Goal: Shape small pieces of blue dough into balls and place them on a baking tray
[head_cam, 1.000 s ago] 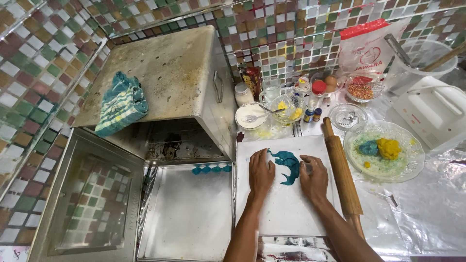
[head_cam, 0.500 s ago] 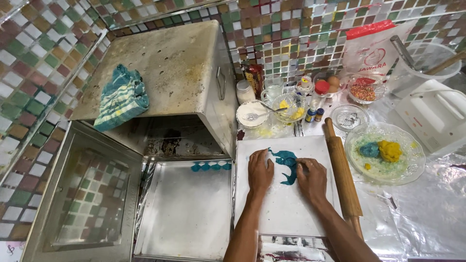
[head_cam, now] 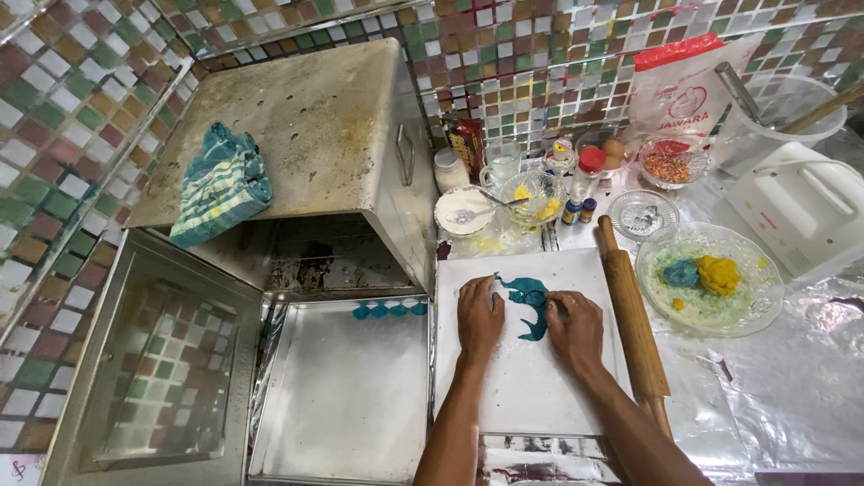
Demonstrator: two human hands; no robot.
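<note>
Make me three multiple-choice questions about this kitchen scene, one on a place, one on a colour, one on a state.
1. Where does the rolling pin lie?
A. Right of the white board
B. On the oven
C. In the tray

2. What colour is the dough between the left hand and the right hand?
A. Yellow
B. Teal
C. Red

3. How is the oven door?
A. Shut
B. Removed
C. Open, folded down

Answers: 1 A, it lies along the board's right edge. 2 B, the flat shape is teal. 3 C, the door lies flat, the cavity exposed.
</note>
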